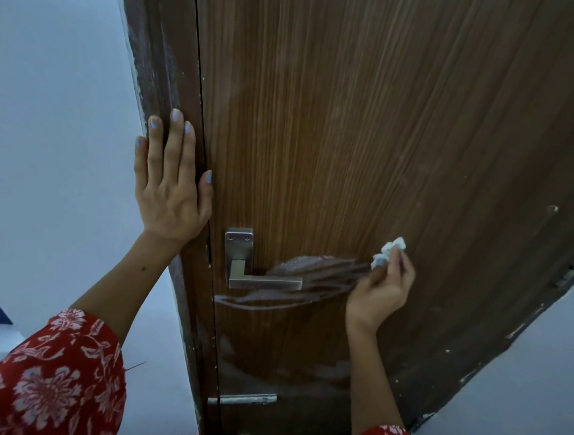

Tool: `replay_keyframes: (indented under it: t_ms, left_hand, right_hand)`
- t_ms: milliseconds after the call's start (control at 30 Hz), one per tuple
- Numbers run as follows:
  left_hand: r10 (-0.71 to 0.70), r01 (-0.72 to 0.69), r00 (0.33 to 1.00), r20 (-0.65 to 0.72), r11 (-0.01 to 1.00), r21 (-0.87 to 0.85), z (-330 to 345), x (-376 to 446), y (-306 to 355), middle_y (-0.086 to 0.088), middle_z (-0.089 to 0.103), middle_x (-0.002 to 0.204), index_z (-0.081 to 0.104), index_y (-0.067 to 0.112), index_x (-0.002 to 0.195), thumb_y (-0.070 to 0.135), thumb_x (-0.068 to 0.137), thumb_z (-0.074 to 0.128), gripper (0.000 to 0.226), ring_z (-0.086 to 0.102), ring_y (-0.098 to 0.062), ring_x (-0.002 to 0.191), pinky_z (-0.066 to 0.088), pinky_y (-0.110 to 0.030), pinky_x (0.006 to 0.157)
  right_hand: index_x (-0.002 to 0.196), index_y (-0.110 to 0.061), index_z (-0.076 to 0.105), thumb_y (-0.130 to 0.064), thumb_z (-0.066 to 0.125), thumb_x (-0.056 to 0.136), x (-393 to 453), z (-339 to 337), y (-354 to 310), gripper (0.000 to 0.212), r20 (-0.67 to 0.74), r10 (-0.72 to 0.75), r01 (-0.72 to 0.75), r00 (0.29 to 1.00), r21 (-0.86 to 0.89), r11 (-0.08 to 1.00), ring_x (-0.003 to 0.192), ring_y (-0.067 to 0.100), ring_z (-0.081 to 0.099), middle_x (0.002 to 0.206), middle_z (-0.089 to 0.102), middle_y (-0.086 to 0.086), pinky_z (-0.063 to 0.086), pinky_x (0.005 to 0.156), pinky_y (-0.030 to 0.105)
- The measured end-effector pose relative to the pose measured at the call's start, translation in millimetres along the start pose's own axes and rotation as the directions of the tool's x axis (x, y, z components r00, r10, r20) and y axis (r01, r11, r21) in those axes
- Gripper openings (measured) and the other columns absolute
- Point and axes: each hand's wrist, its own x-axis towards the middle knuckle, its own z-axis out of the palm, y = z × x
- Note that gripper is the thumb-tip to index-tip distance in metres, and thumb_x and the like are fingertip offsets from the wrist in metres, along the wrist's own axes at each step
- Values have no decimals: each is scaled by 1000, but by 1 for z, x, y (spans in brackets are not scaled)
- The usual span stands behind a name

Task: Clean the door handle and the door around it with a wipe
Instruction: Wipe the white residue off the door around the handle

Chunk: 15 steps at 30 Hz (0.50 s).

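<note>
The left hand [171, 187] lies flat and empty on the door frame [159, 80], likely for balance, while the right hand [381, 291] pinches a crumpled wipe [387, 251] against the door [372, 121], right of the handle [263, 280] beside wet streaks [309, 270].

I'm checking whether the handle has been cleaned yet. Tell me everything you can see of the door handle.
The door handle is a square-edged lever of brushed, silvery metal. Its flat upright backplate carries two screws near the top; from it a short neck turns into a bar lying level, pointing away from the door's edge. It sits close to the latch side of the brown wood-grain door. Wet wipe streaks show on the door above and below the bar. Neither hand nor the wipe touches it.
</note>
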Motion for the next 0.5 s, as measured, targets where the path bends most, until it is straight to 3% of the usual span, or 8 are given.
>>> replay_keyframes:
  t_ms: [167, 267, 333, 433, 500]
  left_hand:
    - [-3, 3, 1000, 2, 1000, -4, 0, 0, 0, -20, 35, 148, 28, 0, 145, 27, 96, 39, 57, 26, -38, 139, 19, -47, 117]
    - [-4, 4, 1000, 6, 1000, 1, 0, 0, 0, -20, 35, 148, 28, 0, 145, 27, 96, 38, 57, 26, -38, 138, 19, -47, 117]
    - [-3, 3, 1000, 5, 1000, -1, 0, 0, 0, -21, 36, 148, 28, 0, 145, 27, 95, 39, 57, 27, -39, 138, 19, -47, 116]
    - [-4, 4, 1000, 7, 1000, -11, -1, 1, -1, -21, 36, 147, 29, 0, 144, 26, 95, 39, 56, 27, -39, 138, 20, -48, 116]
    - [-3, 3, 1000, 6, 1000, -4, -1, 1, -1, -21, 36, 147, 30, 0, 144, 26, 95, 39, 56, 27, -39, 138, 20, -47, 116]
  right_hand:
    - [132, 2, 49, -8, 41, 92, -25, 3, 3, 41, 242, -235, 236, 941, 23, 971, 121, 20, 46, 129, 47, 19, 37, 105, 18]
    - [134, 2, 45, 8, 45, 88, -30, -3, 15, 46, 198, -76, 80, 977, -14, 997, 120, 20, 46, 130, 45, 22, 31, 103, 8]
    - [137, 1, 41, 4, 44, 89, -30, -2, 14, 47, 178, -50, 62, 983, -61, 996, 123, 16, 42, 134, 42, 22, 29, 105, 9]
    - [143, -4, 32, -8, 40, 90, -50, 1, 11, 54, 390, -216, 268, 895, -83, 960, 134, 18, 33, 145, 32, 14, 29, 111, 25]
    - [146, -9, 21, -1, 45, 87, -65, -1, 21, 64, 485, -247, 336, 839, -105, 936, 140, 19, 24, 153, 20, 5, 28, 113, 37]
